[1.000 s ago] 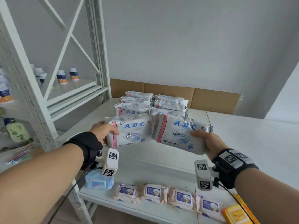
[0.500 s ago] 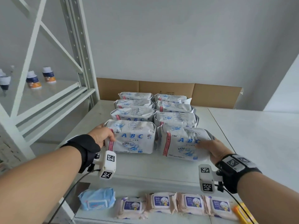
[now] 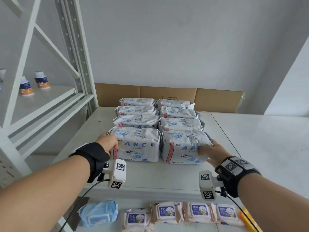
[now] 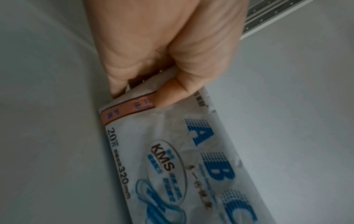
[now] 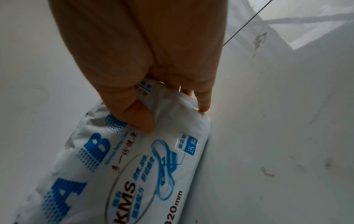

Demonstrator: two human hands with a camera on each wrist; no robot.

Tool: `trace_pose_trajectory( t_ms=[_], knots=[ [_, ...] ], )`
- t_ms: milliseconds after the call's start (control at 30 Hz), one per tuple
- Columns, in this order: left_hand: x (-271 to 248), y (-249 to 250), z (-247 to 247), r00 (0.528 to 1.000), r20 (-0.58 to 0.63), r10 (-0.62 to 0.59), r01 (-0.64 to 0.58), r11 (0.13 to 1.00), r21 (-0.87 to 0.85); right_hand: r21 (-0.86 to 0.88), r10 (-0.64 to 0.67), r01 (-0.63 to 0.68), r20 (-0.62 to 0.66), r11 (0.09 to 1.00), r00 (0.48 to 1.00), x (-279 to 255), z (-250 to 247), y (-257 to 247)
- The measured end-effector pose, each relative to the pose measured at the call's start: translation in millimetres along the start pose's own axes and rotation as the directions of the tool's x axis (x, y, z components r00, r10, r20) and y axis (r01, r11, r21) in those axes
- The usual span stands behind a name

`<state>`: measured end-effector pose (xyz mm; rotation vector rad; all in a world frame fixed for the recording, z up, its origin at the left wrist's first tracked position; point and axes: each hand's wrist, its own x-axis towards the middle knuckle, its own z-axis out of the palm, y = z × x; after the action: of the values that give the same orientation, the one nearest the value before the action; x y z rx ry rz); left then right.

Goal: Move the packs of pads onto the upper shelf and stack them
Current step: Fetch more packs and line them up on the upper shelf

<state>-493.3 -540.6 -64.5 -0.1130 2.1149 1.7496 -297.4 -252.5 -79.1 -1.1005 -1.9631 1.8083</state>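
Note:
Two rows of white "ABC" pad packs stand on the upper shelf. My left hand grips the left end of the front left pack, thumb on its front face. My right hand holds the right end of the front right pack, thumb on its front and fingers round the end. Both front packs stand on the shelf, side by side, in front of the earlier packs.
Brown cardboard lines the back of the shelf. A white rack post rises at left, with small bottles on the neighbouring shelf. Below lie baby wipes packs, a blue pack and an orange item.
Both hands carried their packs forward and down from mid-air onto the upper shelf; the packs now stand in front of the two rows.

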Motion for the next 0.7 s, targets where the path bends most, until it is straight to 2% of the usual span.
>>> trace_pose_trajectory(
  t_ms=[167, 333, 500, 700],
  knots=[
    [-1, 0, 1, 0.997, -0.082, -0.009, 0.017, 0.995, 0.097, -0.087, 0.028, -0.035, -0.077, 0.996, 0.997, -7, -3, 0],
    [-7, -1, 10, 0.979, -0.203, 0.027, -0.013, 0.997, 0.071, -0.117, 0.071, -0.09, -0.154, 0.989, 0.985, -11, -4, 2],
    [-12, -6, 21, 0.963, -0.267, 0.029, -0.014, 0.998, 0.059, -0.09, 0.113, -0.131, -0.182, 0.987, 0.977, -24, -7, 9],
    [-43, -6, 36, 0.93, -0.363, 0.057, 0.004, 0.986, 0.165, -0.029, 0.087, -0.094, -0.196, 0.995, 0.977, -54, -34, 25]
  ],
)
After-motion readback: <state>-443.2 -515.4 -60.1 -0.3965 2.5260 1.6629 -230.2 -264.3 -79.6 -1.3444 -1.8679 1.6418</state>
